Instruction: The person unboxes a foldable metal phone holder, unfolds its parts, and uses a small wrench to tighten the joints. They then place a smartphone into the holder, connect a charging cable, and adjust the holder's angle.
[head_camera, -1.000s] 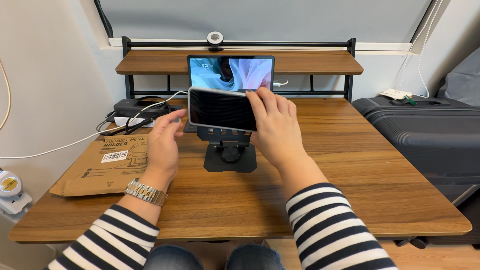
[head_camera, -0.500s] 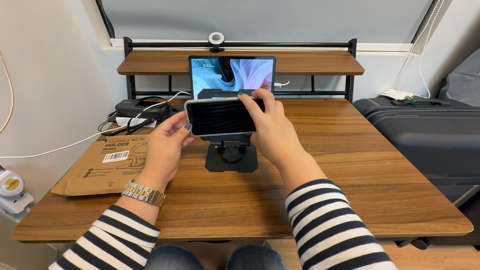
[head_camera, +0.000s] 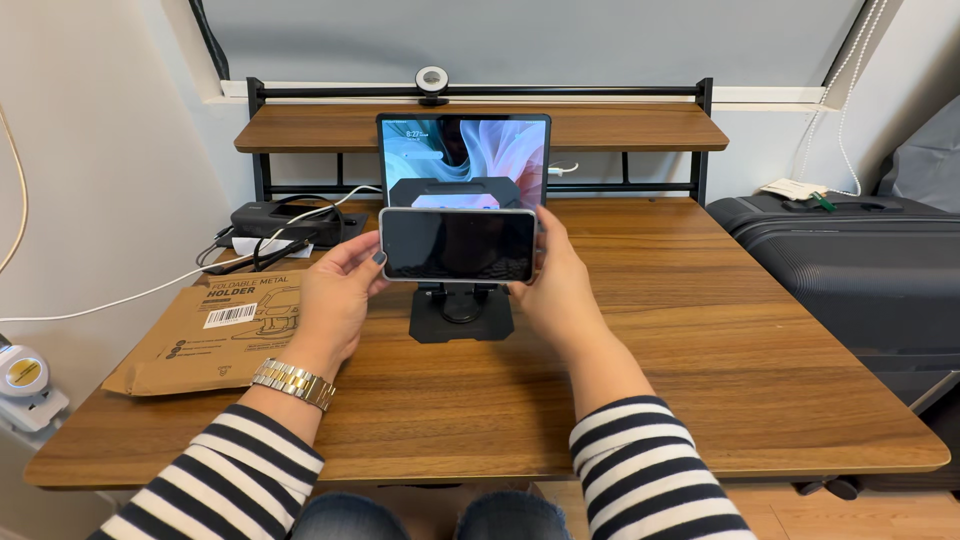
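A phone (head_camera: 458, 244) with a dark screen is held sideways between both hands, in front of a black metal stand (head_camera: 461, 317) on the wooden desk (head_camera: 690, 330). My left hand (head_camera: 335, 297) grips its left end, my right hand (head_camera: 557, 287) its right end. The phone hovers just before the stand's upper cradle (head_camera: 455, 192); whether it touches the cradle I cannot tell. Behind the stand a tablet (head_camera: 463, 152) with a lit blue and pink screen leans upright.
A flat brown cardboard package (head_camera: 215, 330) lies at the left of the desk. A black power brick with cables (head_camera: 290, 222) sits at the back left. A raised wooden shelf (head_camera: 620, 128) carries a small round webcam (head_camera: 432, 82). A dark suitcase (head_camera: 850, 270) stands to the right.
My left hand rose from the stand's base and took hold of the phone's left end. The phone came down and toward me, away from the tablet.
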